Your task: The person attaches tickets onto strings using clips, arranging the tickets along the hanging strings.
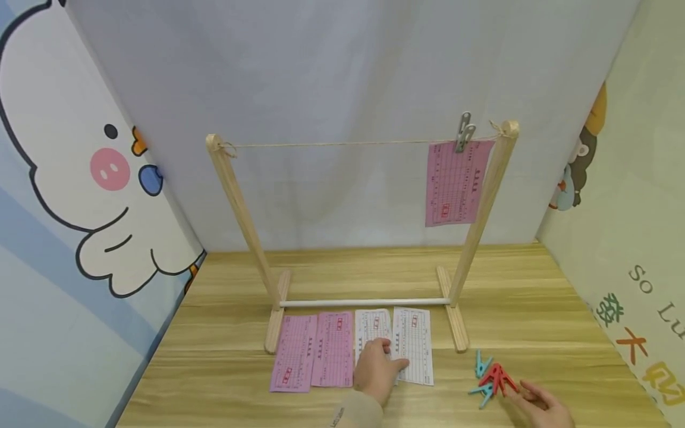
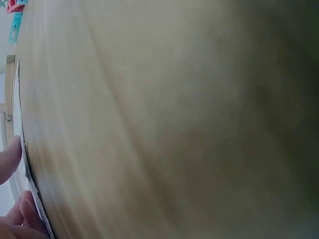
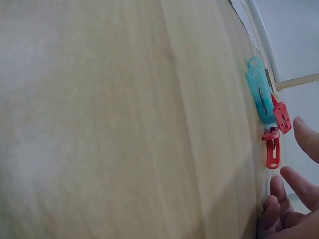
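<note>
Touching white slips [image 1: 419, 339], the left hand [image 1: 374, 370] is spread; right hand [image 1: 541, 406], likewise spread, beside clothespins [image 1: 496, 375].

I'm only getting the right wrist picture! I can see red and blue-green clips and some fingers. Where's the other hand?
Observer: The left hand is down over the two white papers.
Operator: Ooh. Is anything hanging up that I can't see?
Observer: Yes, one pink paper hangs from the string, held by a grey clip.
Operator: Just one pink? Are there any others?
Observer: Two more pink papers lie side by side on the table, to the person's left of the white ones.
</note>
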`<state>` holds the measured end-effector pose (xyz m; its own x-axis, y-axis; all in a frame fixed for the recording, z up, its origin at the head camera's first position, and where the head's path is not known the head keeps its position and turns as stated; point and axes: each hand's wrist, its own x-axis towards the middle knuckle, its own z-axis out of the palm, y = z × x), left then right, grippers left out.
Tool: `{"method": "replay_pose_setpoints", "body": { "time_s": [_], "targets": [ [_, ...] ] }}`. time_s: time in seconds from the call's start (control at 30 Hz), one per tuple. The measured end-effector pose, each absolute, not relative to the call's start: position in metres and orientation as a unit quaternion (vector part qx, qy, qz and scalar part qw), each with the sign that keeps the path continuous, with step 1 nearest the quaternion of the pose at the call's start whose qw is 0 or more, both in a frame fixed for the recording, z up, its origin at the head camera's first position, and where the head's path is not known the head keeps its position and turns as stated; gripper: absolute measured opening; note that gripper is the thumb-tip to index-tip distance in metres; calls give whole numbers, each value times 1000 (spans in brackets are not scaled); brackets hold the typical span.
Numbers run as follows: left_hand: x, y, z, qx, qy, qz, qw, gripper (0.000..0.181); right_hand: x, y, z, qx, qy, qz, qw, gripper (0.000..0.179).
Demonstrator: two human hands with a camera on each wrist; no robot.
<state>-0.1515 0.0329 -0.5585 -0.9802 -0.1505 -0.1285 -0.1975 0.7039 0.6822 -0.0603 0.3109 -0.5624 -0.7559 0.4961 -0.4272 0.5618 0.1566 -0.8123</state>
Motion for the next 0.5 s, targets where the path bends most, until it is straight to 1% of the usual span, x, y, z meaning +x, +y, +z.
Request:
{"method": "replay_pose_setpoints", "body": {
  "time_s": [0.1, 0.17, 0.3, 0.4, 0.5],
  "targets": [
    [-152, 35, -559, -101, 929, 356, 26, 47, -62, 314, -563, 306, 791, -525, 70, 88],
    [-152, 36, -560, -103, 931, 350, 22, 44, -63, 316, -565, 283, 810, -505, 96, 92],
    [-152, 36, -562, -102, 933, 344, 13, 39, -64, 319, -568, 247, 865, -422, 112, 91],
    [-152, 36, -562, -100, 935, 341, 9, 36, -65, 321, -570, 232, 891, -375, 108, 88],
    [-152, 36, -562, -99, 933, 344, 11, 33, -65, 320, -570, 230, 898, -360, 105, 85]
  ]
}}
